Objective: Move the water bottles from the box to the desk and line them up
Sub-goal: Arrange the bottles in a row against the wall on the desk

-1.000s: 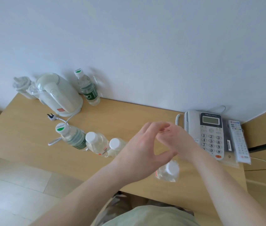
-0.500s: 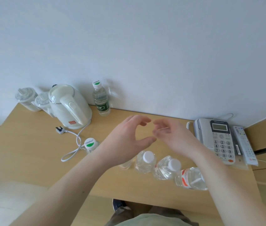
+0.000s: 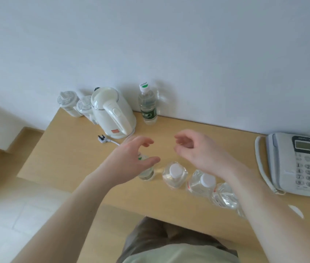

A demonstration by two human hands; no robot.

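Water bottles stand in a row along the near edge of the light wooden counter (image 3: 70,149), which meets a plain white wall (image 3: 150,44): a green-capped bottle (image 3: 146,172) partly under the left hand (image 3: 129,160), then at its 3 o'clock a white-capped bottle (image 3: 175,174), a second white-capped bottle (image 3: 202,183), and a clear bottle (image 3: 224,196) partly behind the right forearm. All are transparent plastic. Both hands hover above the row, fingers loosely curved and apart, holding nothing; the right hand (image 3: 201,152) is at 3 o'clock of the left. At 12 o'clock stand a white kettle (image 3: 112,112) and a green-labelled bottle (image 3: 147,105); a telephone (image 3: 298,164) lies at far right.
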